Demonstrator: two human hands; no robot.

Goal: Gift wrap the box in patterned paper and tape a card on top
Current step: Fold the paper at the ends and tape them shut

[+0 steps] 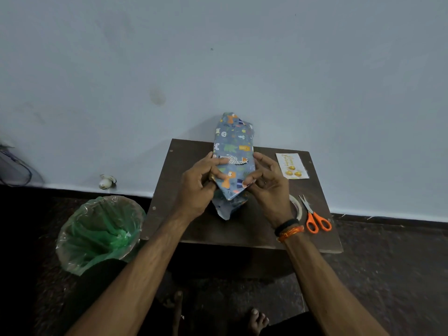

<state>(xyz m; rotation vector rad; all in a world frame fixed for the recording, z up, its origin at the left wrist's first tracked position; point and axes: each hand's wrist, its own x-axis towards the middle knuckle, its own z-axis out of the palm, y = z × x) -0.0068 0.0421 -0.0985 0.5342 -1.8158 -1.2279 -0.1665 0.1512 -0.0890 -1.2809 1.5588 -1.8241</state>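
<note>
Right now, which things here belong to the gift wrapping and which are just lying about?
Job: wrapped box gripped by left hand and right hand, card, tape roll, scissors.
Lying about: green-lined bin, white object by wall.

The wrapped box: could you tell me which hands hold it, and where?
Both: left hand and right hand pinch the wrapped box at its near end's side folds.

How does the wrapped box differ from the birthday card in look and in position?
The wrapped box is blue with animal pictures; the birthday card is white with gold balloons. The box is bulky and held by both hands; the card is flat, lying untouched on the table. Both are over that table.
</note>
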